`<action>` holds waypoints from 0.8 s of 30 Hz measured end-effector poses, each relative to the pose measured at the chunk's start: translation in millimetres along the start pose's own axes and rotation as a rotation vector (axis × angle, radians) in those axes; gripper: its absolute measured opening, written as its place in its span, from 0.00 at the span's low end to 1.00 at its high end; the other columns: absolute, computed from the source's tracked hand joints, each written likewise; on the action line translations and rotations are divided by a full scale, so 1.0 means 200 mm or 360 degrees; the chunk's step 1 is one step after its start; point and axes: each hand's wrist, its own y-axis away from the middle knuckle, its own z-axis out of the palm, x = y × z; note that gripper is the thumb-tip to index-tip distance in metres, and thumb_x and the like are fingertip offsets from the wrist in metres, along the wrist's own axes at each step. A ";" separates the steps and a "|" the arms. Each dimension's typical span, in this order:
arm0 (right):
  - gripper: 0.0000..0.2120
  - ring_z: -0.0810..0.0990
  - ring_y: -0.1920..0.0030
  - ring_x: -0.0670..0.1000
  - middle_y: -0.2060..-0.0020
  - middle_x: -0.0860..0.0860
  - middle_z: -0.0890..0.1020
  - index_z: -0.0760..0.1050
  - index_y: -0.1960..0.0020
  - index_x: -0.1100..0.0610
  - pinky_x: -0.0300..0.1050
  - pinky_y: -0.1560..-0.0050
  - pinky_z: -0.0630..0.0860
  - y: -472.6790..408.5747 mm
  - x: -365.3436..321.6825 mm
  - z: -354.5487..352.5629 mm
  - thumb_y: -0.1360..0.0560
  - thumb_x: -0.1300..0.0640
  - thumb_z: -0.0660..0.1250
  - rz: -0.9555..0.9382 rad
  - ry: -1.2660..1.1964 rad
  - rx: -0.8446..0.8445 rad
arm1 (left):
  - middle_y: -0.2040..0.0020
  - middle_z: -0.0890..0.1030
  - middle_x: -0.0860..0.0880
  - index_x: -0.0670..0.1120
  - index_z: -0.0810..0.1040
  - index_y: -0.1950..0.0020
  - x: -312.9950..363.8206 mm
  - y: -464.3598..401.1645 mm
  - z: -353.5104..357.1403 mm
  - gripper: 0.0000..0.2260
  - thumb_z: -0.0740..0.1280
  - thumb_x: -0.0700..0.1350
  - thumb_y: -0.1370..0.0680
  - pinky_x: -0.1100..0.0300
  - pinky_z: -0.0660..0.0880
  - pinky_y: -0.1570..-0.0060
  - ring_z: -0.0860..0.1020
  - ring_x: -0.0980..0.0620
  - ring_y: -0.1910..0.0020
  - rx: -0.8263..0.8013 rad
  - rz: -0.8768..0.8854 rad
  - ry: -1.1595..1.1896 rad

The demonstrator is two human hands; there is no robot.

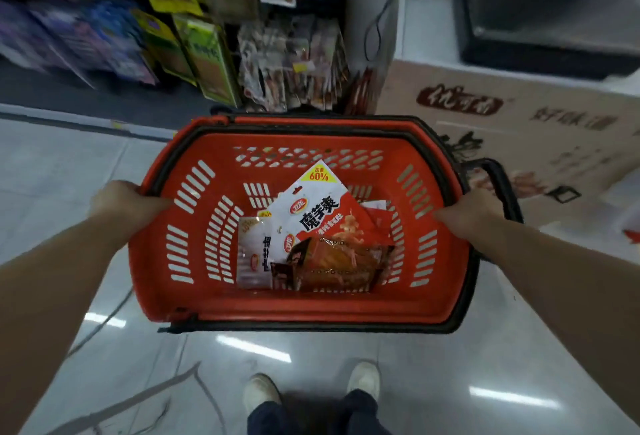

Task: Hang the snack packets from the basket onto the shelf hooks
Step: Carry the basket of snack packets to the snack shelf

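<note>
Snack packets (pixel 313 240), red-and-white and brown, lie heaped in the red basket (pixel 194 261).

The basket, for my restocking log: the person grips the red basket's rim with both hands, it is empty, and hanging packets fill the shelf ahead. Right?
Not quite: the head view shows the red basket holds several snack packets. Both hands, left and right, do grip its rim, with hanging packets ahead.

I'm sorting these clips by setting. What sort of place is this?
Most likely a small shop aisle: snack packets hang on shelf hooks, both hands grip an orange shopping basket holding more packets, and a printed cardboard carton stands nearby.
</note>
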 end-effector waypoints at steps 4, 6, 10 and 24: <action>0.17 0.78 0.62 0.58 0.58 0.60 0.81 0.79 0.52 0.64 0.44 0.62 0.74 0.32 -0.39 -0.23 0.30 0.50 0.73 -0.0333 0.0111 0.0103 | 0.61 0.80 0.37 0.38 0.81 0.56 -0.17 0.08 -0.52 0.15 0.76 0.49 0.32 0.50 0.76 0.59 0.78 0.39 0.61 0.0108 -0.0021 0.0162; 0.20 0.81 0.56 0.60 0.55 0.61 0.82 0.79 0.49 0.64 0.44 0.60 0.74 0.48 -0.59 -0.31 0.31 0.48 0.73 -0.0485 0.0164 0.0118 | 0.62 0.81 0.37 0.38 0.81 0.58 -0.29 0.10 -0.76 0.15 0.77 0.49 0.34 0.48 0.78 0.57 0.79 0.38 0.61 0.0163 -0.0089 0.0269; 0.21 0.80 0.53 0.60 0.54 0.62 0.81 0.78 0.50 0.65 0.42 0.59 0.70 0.80 -1.00 -0.39 0.31 0.47 0.72 -0.0722 0.0278 0.0140 | 0.60 0.82 0.34 0.38 0.79 0.63 -0.55 0.14 -1.21 0.12 0.77 0.44 0.34 0.44 0.79 0.55 0.80 0.38 0.62 0.0316 -0.0218 0.0491; 0.24 0.80 0.47 0.63 0.48 0.65 0.81 0.77 0.48 0.69 0.50 0.52 0.75 1.86 -2.42 0.02 0.32 0.49 0.75 -0.1590 0.0347 0.0259 | 0.57 0.79 0.38 0.39 0.79 0.60 -1.64 0.43 -2.31 0.13 0.77 0.47 0.33 0.53 0.76 0.56 0.77 0.43 0.63 0.0938 -0.0737 0.0835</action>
